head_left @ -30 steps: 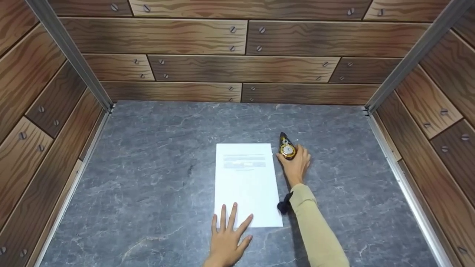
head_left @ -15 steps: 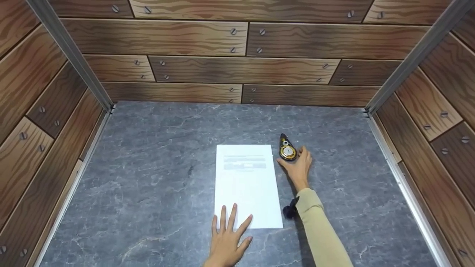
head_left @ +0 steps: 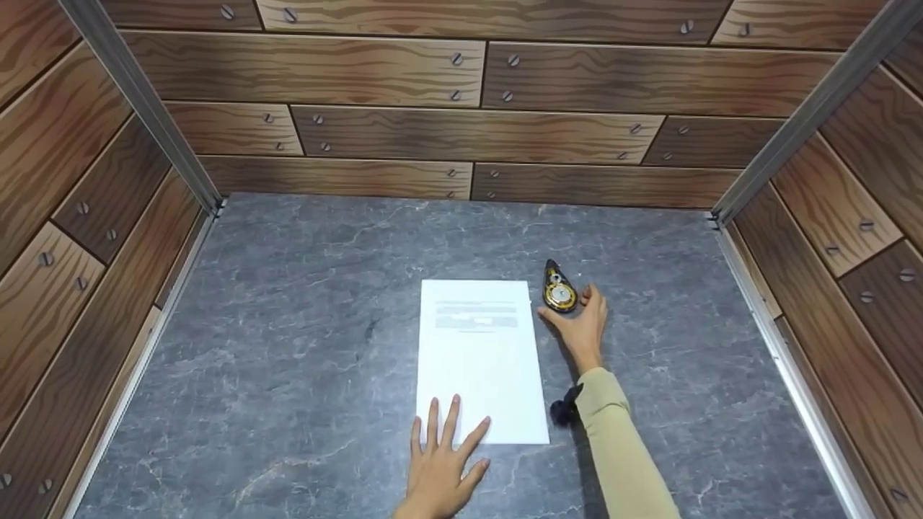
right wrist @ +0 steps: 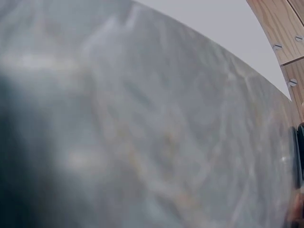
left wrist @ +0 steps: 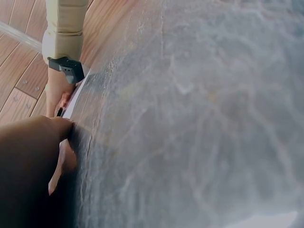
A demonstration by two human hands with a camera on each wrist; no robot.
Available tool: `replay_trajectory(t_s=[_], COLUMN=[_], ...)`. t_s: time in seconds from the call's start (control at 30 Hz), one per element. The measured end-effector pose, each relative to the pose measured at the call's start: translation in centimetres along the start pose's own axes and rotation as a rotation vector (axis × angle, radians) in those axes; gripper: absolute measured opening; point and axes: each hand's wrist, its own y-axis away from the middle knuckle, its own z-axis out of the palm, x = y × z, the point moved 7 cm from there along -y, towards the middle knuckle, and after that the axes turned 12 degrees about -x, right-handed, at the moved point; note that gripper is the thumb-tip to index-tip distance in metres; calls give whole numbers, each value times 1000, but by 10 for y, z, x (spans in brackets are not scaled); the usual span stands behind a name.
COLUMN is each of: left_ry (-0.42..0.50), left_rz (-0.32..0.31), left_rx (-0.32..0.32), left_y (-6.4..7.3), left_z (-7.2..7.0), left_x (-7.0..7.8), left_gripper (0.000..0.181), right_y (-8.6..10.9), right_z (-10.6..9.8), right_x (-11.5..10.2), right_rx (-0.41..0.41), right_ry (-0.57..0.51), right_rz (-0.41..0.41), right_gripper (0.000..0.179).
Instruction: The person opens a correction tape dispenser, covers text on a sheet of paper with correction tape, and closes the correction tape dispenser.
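A white sheet of paper [head_left: 479, 367] with grey printed lines near its top lies on the table. My left hand [head_left: 443, 468] rests on its lower left part, fingers straight and spread. To the right of the sheet's top lies a black correction tape [head_left: 559, 294] with a yellow and silver wheel, its narrow tip pointing away. Around its wide end stands my right hand [head_left: 583, 328], thumb and fingers parted, a gap showing between the fingers and the case. In the right wrist view only a dark edge of the correction tape [right wrist: 300, 145] shows at the far right.
The grey marbled tabletop [head_left: 288, 324] is bounded by wood-patterned walls [head_left: 404, 133] at the back and both sides. Metal posts [head_left: 148, 115] stand at the back corners. A black wrist camera [head_left: 566, 407] sits on the right sleeve, close to the paper's edge.
My right hand has loosened its grip on the correction tape and drawn back slightly toward me and to the right. The correction tape stays on the table. My left hand has not moved.
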Motion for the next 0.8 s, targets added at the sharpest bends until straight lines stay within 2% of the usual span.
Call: replay_trajectory(t_s=[0.27, 0.47, 0.6, 0.7, 0.8], left_ry=[2, 1, 0, 30, 79], left_rz=[-1, -3, 5, 15, 14], left_rx=[9, 13, 45, 55, 25], left_y=[5, 3, 3, 3, 2], left_z=[-3, -5, -6, -6, -6], left_x=[-1, -5, -5, -2, 0], left_gripper=[53, 53, 53, 53, 53], right_y=[1, -2, -3, -1, 0], right_z=[6, 7, 7, 7, 7], right_x=[0, -3, -4, -3, -3], right_rx=[-33, -22, -32, -67, -126], right_ry=[8, 2, 2, 20, 66], right_rz=[-1, -18, -20, 20, 84], right_gripper=[110, 110, 109, 108, 110])
